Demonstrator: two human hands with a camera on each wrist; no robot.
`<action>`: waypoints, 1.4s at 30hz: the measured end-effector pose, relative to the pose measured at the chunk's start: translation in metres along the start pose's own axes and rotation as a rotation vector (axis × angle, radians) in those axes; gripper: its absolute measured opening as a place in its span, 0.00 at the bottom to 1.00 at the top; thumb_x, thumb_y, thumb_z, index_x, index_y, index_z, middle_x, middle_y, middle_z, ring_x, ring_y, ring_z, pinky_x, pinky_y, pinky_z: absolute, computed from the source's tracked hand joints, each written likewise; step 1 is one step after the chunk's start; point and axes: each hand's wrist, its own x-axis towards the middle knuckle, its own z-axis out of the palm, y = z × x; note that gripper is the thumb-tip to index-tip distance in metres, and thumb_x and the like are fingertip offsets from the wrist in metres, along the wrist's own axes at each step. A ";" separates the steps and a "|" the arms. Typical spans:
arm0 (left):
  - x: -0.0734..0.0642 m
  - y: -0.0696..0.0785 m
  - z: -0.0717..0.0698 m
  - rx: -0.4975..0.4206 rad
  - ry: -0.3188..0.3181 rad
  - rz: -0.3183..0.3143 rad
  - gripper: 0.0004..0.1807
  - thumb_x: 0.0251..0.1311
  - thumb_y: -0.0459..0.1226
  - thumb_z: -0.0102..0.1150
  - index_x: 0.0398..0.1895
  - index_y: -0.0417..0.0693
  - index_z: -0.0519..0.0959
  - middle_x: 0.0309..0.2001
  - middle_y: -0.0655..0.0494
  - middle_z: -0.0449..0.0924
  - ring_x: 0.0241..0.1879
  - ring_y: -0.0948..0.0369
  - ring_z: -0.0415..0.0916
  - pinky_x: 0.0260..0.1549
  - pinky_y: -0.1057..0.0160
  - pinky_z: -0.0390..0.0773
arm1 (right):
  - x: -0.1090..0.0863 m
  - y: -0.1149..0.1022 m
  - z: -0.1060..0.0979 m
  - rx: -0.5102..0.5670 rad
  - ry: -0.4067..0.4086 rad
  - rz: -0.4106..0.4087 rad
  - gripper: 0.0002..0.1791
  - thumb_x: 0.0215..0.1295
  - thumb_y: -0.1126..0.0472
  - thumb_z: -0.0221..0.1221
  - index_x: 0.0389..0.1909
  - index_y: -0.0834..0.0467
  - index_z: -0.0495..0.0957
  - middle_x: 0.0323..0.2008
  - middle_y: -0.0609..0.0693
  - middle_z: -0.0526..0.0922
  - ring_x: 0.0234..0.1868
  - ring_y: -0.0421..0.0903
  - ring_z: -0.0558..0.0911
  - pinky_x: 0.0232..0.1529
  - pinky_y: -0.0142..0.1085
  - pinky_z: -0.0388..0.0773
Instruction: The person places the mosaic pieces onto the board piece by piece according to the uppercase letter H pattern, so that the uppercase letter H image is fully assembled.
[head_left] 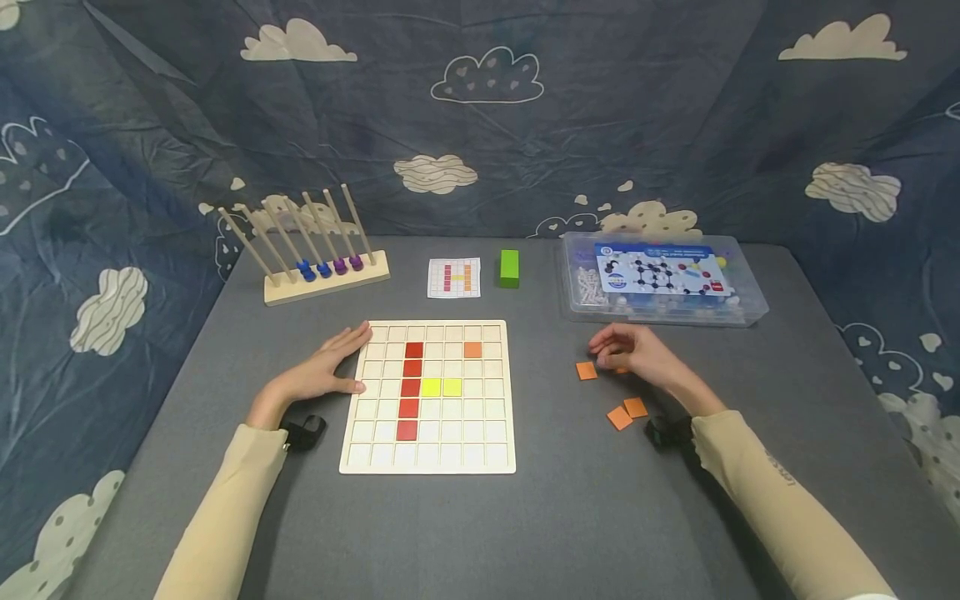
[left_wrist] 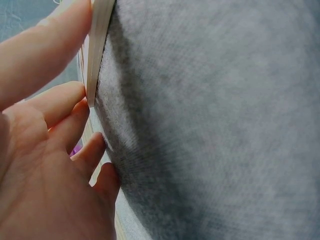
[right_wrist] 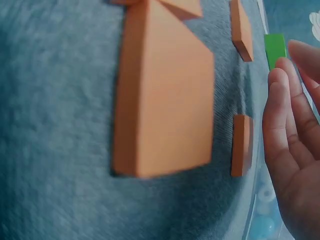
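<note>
My left hand (head_left: 326,367) lies along the left edge of a pale wooden grid board (head_left: 427,458), thumb and fingertips at its rim. In the left wrist view the thumb (left_wrist: 45,50) overlaps the board's side. Set in the grid are a column of red tiles (head_left: 410,387), two yellow tiles (head_left: 442,387) and one orange tile (head_left: 472,350). My right hand (head_left: 630,348) hovers with loosely bent fingers over loose orange tiles (head_left: 587,372) on the table. One tile is partly hidden under it. The right wrist view shows nothing between these fingers (right_wrist: 277,115).
Behind the board stand a pegged wooden rack (head_left: 326,279) with blue and purple beads, a small pattern card (head_left: 454,278) and a green block (head_left: 509,269). A clear plastic case (head_left: 660,308) of molecule parts lies at the back right. Cloud-patterned cloth hangs behind.
</note>
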 end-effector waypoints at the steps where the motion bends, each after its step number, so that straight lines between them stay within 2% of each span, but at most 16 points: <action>1: 0.000 0.000 0.000 -0.001 0.000 -0.001 0.51 0.55 0.43 0.67 0.75 0.38 0.46 0.75 0.40 0.37 0.72 0.39 0.29 0.62 0.33 0.37 | 0.001 0.001 0.002 -0.012 -0.001 -0.017 0.14 0.60 0.73 0.60 0.48 0.72 0.74 0.43 0.65 0.79 0.40 0.47 0.79 0.38 0.32 0.76; 5: 0.000 0.001 0.000 -0.007 0.001 -0.006 0.51 0.55 0.43 0.67 0.75 0.38 0.46 0.75 0.40 0.37 0.72 0.39 0.29 0.62 0.33 0.36 | 0.003 0.002 0.008 -0.077 -0.005 -0.075 0.14 0.55 0.77 0.61 0.44 0.71 0.77 0.40 0.62 0.80 0.40 0.52 0.79 0.38 0.31 0.76; 13: 0.001 0.001 0.000 -0.006 0.001 -0.010 0.51 0.55 0.43 0.67 0.75 0.38 0.46 0.75 0.40 0.37 0.72 0.39 0.29 0.62 0.33 0.36 | 0.005 0.000 0.017 -0.303 0.027 -0.134 0.15 0.48 0.78 0.64 0.38 0.65 0.81 0.33 0.53 0.81 0.36 0.49 0.78 0.36 0.34 0.73; 19: 0.001 0.001 0.000 0.001 0.003 -0.011 0.51 0.55 0.43 0.67 0.75 0.38 0.46 0.75 0.40 0.38 0.72 0.39 0.30 0.62 0.33 0.37 | 0.008 -0.001 0.020 -0.347 0.024 -0.138 0.14 0.46 0.78 0.65 0.35 0.64 0.80 0.30 0.51 0.79 0.33 0.46 0.75 0.34 0.34 0.72; 23: 0.001 0.000 0.000 -0.001 0.004 -0.009 0.51 0.55 0.43 0.67 0.75 0.38 0.46 0.75 0.40 0.38 0.72 0.39 0.30 0.62 0.33 0.37 | 0.009 -0.003 0.020 -0.307 0.005 -0.128 0.12 0.48 0.78 0.64 0.34 0.65 0.80 0.29 0.52 0.78 0.31 0.46 0.74 0.32 0.32 0.71; 31: 0.000 0.002 -0.001 -0.004 0.003 -0.008 0.51 0.56 0.42 0.67 0.74 0.37 0.46 0.75 0.40 0.37 0.72 0.39 0.29 0.62 0.33 0.36 | 0.017 -0.015 0.024 -0.128 -0.076 -0.081 0.08 0.59 0.73 0.62 0.39 0.69 0.78 0.31 0.56 0.78 0.33 0.46 0.76 0.33 0.34 0.76; 35: 0.000 0.002 0.000 -0.003 0.003 -0.011 0.51 0.56 0.43 0.67 0.75 0.38 0.46 0.75 0.40 0.37 0.72 0.39 0.29 0.62 0.33 0.36 | 0.027 -0.028 0.036 -0.091 -0.104 -0.084 0.08 0.59 0.73 0.62 0.40 0.70 0.77 0.31 0.56 0.78 0.32 0.46 0.76 0.32 0.36 0.76; 42: 0.001 0.001 0.000 -0.007 0.003 -0.014 0.51 0.56 0.43 0.67 0.75 0.38 0.46 0.75 0.40 0.37 0.72 0.39 0.28 0.62 0.33 0.35 | 0.050 -0.052 0.071 -0.071 -0.145 -0.156 0.07 0.57 0.76 0.61 0.38 0.70 0.78 0.29 0.57 0.79 0.29 0.47 0.76 0.30 0.37 0.76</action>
